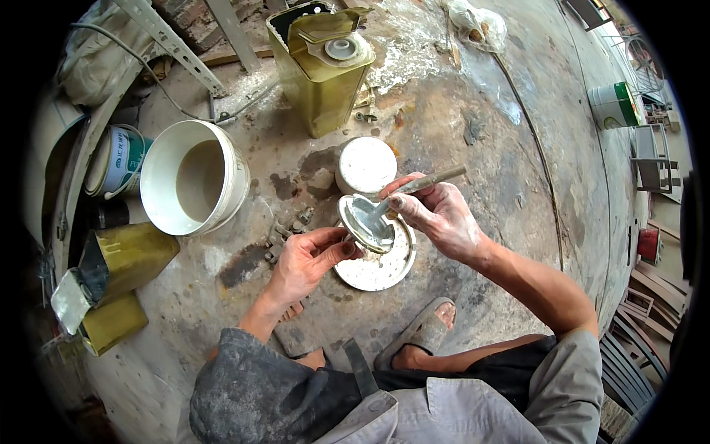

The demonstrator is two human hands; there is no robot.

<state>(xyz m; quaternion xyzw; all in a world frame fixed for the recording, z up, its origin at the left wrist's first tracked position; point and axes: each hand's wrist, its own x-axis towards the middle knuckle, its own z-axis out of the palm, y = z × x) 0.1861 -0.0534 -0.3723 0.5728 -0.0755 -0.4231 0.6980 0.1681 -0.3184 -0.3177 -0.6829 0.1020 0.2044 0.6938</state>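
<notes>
Stained concrete floor (510, 177) spreads before us, with one square gold tin (318, 96) upright, one white bucket (235, 185) at left and, near it, tipped gold tins (140, 255) — probably two, though the curved edge of our view makes them hard to count. One white tub (367, 164) stands just beyond one round white tray (364, 278). Above that tray, our left hand (310, 259) pinches one small dish (345, 214) by its rim, thumb against fingers; our right hand (440, 216) pinches one scraper (444, 175) — thumb and fingers pressed around its handle, blade at the grey paste (381, 235).
</notes>
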